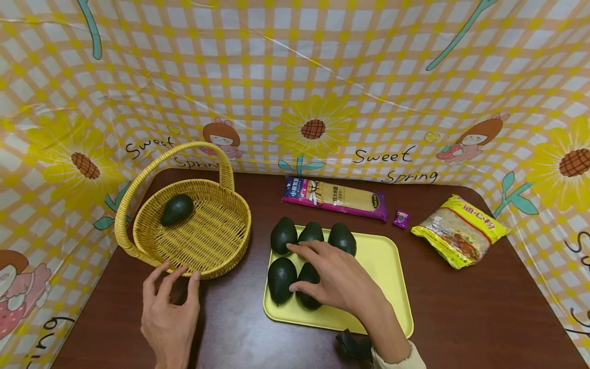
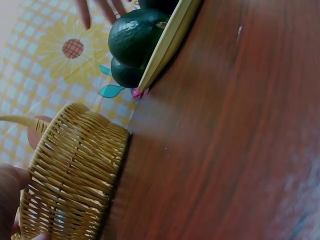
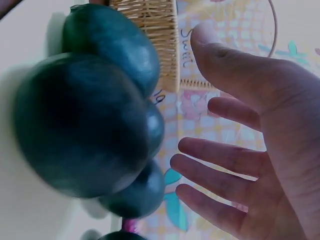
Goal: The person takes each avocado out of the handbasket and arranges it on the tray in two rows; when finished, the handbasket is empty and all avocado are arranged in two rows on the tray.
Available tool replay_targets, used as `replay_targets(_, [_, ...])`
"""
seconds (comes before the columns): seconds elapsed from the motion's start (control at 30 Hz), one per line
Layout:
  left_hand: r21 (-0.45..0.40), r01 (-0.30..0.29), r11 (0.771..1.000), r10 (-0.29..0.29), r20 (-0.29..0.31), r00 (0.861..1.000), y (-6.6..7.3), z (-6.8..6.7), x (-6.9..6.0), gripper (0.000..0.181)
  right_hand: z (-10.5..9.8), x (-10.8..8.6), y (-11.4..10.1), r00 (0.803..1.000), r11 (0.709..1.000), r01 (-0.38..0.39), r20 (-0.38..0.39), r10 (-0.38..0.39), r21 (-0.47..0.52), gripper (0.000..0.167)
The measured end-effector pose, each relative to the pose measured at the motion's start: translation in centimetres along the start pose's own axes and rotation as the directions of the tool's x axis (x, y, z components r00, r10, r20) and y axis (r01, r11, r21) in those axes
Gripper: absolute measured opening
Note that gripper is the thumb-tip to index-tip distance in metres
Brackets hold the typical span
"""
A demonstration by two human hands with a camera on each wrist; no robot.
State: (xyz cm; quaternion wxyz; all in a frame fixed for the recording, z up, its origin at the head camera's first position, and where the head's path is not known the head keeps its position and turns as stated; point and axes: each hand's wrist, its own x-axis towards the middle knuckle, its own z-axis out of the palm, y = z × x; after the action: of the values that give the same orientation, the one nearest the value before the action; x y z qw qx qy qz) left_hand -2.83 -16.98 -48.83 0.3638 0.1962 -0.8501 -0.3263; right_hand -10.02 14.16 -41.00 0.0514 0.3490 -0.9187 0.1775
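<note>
A dark green avocado (image 1: 177, 209) lies in the left part of the yellow wicker basket (image 1: 239, 256). My left hand (image 1: 170, 312) is at the basket's near rim, its loosely bent fingertips touching the wicker; the left wrist view shows only part of it beside the basket wall (image 2: 75, 175). Several avocados (image 1: 282, 280) sit in two rows in the left half of a pale yellow tray (image 1: 384, 261). Over them hovers my right hand (image 1: 338, 274), partly covering the nearer right avocado (image 1: 308, 300). In the right wrist view its fingers are spread apart, with nothing held, beside a large avocado (image 3: 80, 125).
Behind the tray lies a long pack of noodles (image 1: 336, 198), with a small purple packet (image 1: 401, 219) to its right. A yellow pasta bag (image 1: 461, 230) rests at the far right. The basket's tall handle (image 1: 156, 164) arches upward. A checked cloth (image 1: 313, 66) hangs behind the dark table.
</note>
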Motion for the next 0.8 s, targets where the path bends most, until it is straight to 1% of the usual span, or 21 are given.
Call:
replay_targets(0.2, [-0.005, -0.002, 1.0, 0.002, -0.008, 1.0, -0.1, 0.2, 0.0, 0.025, -1.1, 2.4, -1.1, 0.999, 0.999, 0.041, 0.035, -0.04, -0.022, 0.075])
replay_targets(0.3, [-0.01, -0.002, 1.0, 0.002, -0.012, 1.0, -0.1, 0.2, 0.0, 0.025, -1.4, 3.6, -1.8, 0.996, 0.996, 0.077, 0.044, -0.075, -0.045, 0.074])
replay_targets(0.57, [-0.013, -0.013, 1.0, 0.013, -0.016, 1.0, -0.2, 0.2, -0.1, 0.025, -1.4, 6.2, -2.9, 0.987, 0.986, 0.158, 0.033, -0.156, -0.054, 0.072])
replay_targets(0.8, [-0.011, -0.025, 1.0, 0.024, -0.019, 1.0, -0.2, 0.3, 0.0, 0.025, -1.4, 8.9, -3.8, 0.983, 0.98, 0.185, 0.011, -0.184, -0.079, 0.074])
